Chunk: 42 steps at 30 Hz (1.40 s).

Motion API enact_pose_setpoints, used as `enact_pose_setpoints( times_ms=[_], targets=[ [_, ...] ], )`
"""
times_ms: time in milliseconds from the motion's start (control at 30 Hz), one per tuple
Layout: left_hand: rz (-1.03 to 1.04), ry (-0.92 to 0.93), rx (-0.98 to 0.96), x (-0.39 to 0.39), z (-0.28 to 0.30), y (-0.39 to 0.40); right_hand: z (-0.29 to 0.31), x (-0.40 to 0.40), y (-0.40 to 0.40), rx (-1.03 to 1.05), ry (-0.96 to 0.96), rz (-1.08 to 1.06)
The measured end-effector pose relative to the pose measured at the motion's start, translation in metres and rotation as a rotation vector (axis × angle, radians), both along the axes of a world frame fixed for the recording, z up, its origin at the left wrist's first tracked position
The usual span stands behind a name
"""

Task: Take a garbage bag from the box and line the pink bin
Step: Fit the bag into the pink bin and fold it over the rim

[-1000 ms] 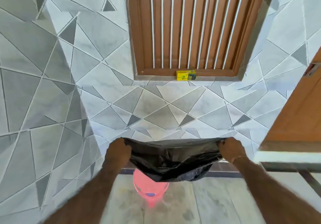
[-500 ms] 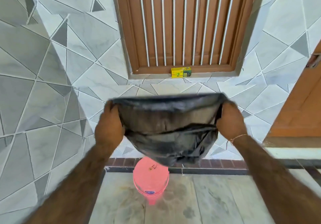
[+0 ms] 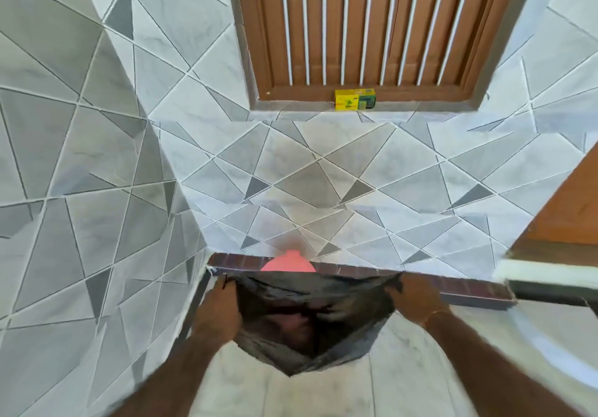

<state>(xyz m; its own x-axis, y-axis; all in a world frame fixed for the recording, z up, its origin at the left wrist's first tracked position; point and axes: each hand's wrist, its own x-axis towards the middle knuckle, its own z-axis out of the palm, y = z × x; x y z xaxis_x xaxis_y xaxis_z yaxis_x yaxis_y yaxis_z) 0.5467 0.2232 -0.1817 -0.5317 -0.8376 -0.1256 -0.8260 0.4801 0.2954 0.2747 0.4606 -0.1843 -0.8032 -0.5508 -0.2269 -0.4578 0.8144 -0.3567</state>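
The black garbage bag [image 3: 310, 322] is gripped at its mouth by both hands, the left hand [image 3: 220, 311] and right hand [image 3: 417, 300] clenched on opposite edges. Beyond the fingers, the pink bin [image 3: 288, 263] is mostly hidden behind the stretched-open bag. The yellow box [image 3: 355, 99] is seen far above, on the window ledge [image 3: 291, 106]

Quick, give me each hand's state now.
Left hand: closed on the black garbage bag.
Right hand: closed on the bag's other side.
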Motion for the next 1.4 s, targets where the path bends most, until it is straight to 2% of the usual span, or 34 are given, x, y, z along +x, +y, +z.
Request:
enact_pose_setpoints(
  times_ms=[100,233,367,500,600,867,1067,1233,1400],
  targets=[
    [0.164,0.131,0.070,-0.008,0.008,-0.003,0.020,-0.003,-0.017,-0.149,0.076,-0.091],
    [0.200,0.161,0.020,-0.010,0.016,-0.002,0.025,0.000,-0.032,-0.129,0.091,-0.090],
    [0.140,0.227,0.104,-0.007,0.015,-0.010,0.018,0.001,-0.044,-0.098,0.045,-0.068],
    [0.005,0.131,0.140,-0.009,0.014,-0.038,0.017,0.001,-0.063,-0.117,-0.008,-0.071],
    [-0.081,0.178,0.178,-0.016,0.013,-0.074,0.026,-0.004,-0.088,-0.134,-0.016,-0.073],
    [-0.126,0.159,0.030,-0.057,0.049,-0.182,0.069,-0.022,-0.175,-0.322,0.149,-0.118],
    [-0.211,0.222,0.123,-0.072,0.052,-0.249,0.077,-0.022,-0.223,-0.226,0.171,-0.219],
    [-0.300,0.133,0.160,-0.071,0.031,-0.268,0.061,-0.012,-0.243,-0.071,0.108,-0.215],
    [-0.272,0.081,0.231,-0.071,-0.002,-0.279,0.040,-0.008,-0.255,0.024,-0.012,-0.183]
  ],
)
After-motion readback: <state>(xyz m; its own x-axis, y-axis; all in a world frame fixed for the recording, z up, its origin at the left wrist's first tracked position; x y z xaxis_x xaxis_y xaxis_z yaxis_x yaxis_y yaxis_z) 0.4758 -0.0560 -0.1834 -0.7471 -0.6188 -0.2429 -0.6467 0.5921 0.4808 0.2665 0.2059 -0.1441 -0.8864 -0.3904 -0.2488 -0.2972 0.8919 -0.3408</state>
